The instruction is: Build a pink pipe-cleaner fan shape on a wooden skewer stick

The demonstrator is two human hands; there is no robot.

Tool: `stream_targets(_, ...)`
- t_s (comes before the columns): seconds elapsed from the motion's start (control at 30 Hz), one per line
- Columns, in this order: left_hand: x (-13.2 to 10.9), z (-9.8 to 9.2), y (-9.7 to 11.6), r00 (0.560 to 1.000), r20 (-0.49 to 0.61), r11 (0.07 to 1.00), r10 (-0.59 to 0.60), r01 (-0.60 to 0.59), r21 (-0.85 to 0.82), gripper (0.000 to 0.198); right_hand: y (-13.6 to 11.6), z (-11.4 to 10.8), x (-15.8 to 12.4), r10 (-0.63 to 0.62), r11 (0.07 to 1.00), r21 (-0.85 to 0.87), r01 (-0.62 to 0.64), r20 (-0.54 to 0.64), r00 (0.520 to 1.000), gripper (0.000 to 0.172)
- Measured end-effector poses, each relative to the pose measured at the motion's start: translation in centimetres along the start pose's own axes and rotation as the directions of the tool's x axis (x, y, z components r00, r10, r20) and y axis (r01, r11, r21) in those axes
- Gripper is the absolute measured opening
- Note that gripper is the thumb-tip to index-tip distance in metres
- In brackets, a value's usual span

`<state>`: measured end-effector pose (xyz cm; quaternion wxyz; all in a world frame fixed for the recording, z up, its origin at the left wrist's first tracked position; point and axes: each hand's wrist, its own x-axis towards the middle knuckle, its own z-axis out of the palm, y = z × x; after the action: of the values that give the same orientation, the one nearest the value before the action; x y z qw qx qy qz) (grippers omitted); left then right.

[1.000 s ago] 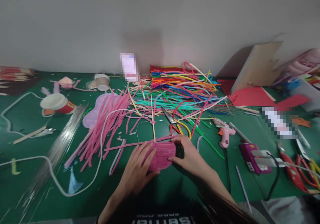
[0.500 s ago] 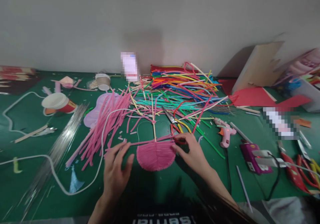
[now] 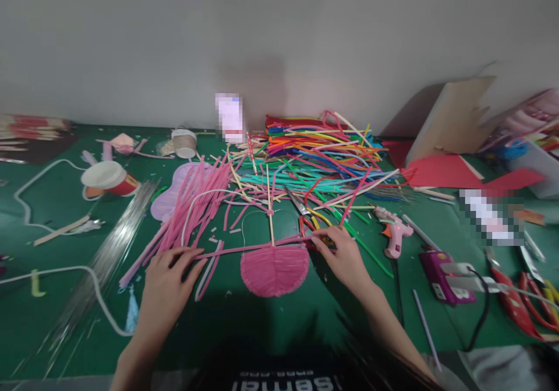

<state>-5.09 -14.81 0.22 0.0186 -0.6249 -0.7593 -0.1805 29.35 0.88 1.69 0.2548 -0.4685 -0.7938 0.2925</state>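
A pink half-round piece of packed fuzzy stems lies on the green table below a thin upright stick. Along its straight upper edge runs a pink stem. My left hand pinches the left end of this stem between thumb and fingers. On the other side, my right hand pinches the stem near the half-round's upper right corner. Beside my left hand lies a short bent pink and pale strip. Red-and-yellow-handled pliers rest just behind my right hand.
Pink stems lie at left, with colored stems at the back. A pink glue gun and purple box are at right. A white cup, a white cable and clear wires spread across the left.
My left hand has moved left along the stem and turned palm-down. The bent strip now shows right of it. My right hand has shifted slightly right, its fingers closed at the stem.
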Motion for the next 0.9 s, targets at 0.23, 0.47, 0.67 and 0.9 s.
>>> stream_targets(0.23,0.0,-1.1,0.2,0.999,0.007,0.991,0.048,-0.047,-0.122,0.038,-0.7,-0.7,-0.6,0.013,0.999,0.048,-0.019,0.109,0.994,0.016)
stream_targets(0.47,-0.7,-1.5,1.2,0.994,0.050,0.977,-0.098,0.106,-0.186,0.041,-0.6,-0.7,-1.7,0.001,1.000,0.024,-0.005,0.147,0.989,0.014)
stream_targets(0.67,-0.9,-2.2,3.2,0.959,0.063,0.849,-0.277,0.275,-0.452,0.034,-0.7,-0.6,-1.6,0.030,0.996,0.082,-0.043,0.150,0.988,0.015)
stream_targets(0.9,-0.1,-1.9,5.9,0.932,0.090,0.603,-0.351,0.298,-0.740,0.025,-2.2,-0.8,-1.2,0.002,0.979,0.201,-0.029,0.135,0.991,0.018)
